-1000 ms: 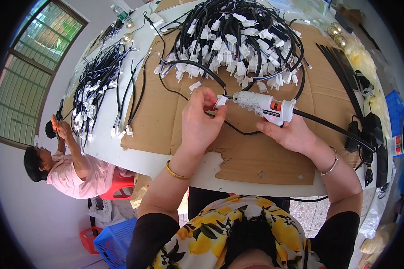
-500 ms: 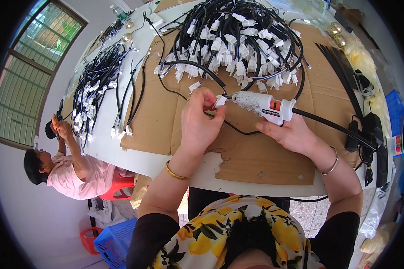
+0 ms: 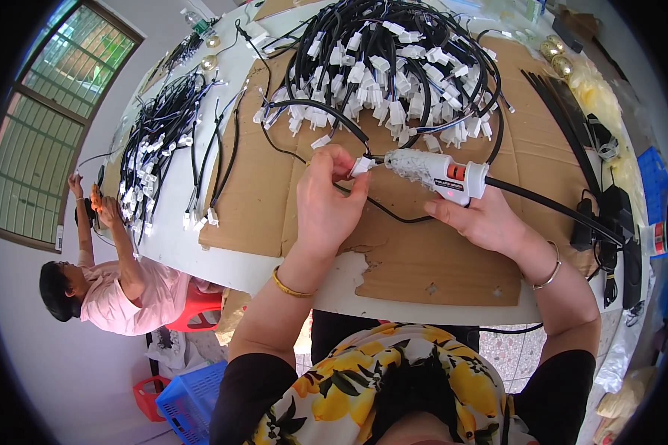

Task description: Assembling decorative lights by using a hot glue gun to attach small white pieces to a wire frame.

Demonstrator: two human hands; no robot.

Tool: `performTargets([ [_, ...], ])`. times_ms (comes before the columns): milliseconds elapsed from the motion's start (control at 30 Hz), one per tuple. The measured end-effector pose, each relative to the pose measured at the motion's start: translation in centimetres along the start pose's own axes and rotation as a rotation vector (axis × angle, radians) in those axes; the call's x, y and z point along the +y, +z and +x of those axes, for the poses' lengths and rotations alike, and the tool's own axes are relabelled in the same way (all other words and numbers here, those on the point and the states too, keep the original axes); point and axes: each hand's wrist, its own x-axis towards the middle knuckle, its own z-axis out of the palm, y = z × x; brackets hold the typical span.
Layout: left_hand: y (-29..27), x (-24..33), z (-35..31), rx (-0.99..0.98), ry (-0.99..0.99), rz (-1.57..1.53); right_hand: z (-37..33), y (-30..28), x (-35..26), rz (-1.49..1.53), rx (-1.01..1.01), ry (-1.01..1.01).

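Between the thumb and fingers of my left hand [image 3: 325,194] is a small white plastic connector [image 3: 361,166], closed in a pinch. A black-sleeved cable [image 3: 332,111] runs from it back toward the pile. My right hand [image 3: 482,222] is wrapped round a white hot glue gun [image 3: 449,176] with an orange patch on its side. The gun's nozzle points left and meets or nearly meets the connector; whether they touch I cannot tell. Dried glue coats the front of the gun. Beyond my hands lies a large heap of black cables with white connectors [image 3: 393,74].
Brown cardboard [image 3: 438,259] covers much of the white table [image 3: 237,271]. A second cable bundle [image 3: 156,148] lies at the left. Black adapters and cords [image 3: 612,215] crowd the right edge. At the far left a co-worker [image 3: 126,285] sits on a red stool [image 3: 199,311], holding an orange-handled tool.
My left hand and the connector have shifted very slightly left, while the glue gun stays almost in place. The co-worker's hands have moved apart, one reaching farther out.
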Motion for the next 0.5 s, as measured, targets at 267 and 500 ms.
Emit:
performTargets([
  [267,-0.02,-0.01,0.07,-0.027,0.003,0.015,-0.03,0.01,0.08,0.023,0.02,-0.071],
  [500,0.02,-0.22,-0.05,-0.014,0.11,0.083,0.08,-0.16,-0.04,-0.039,0.025,-0.105],
])
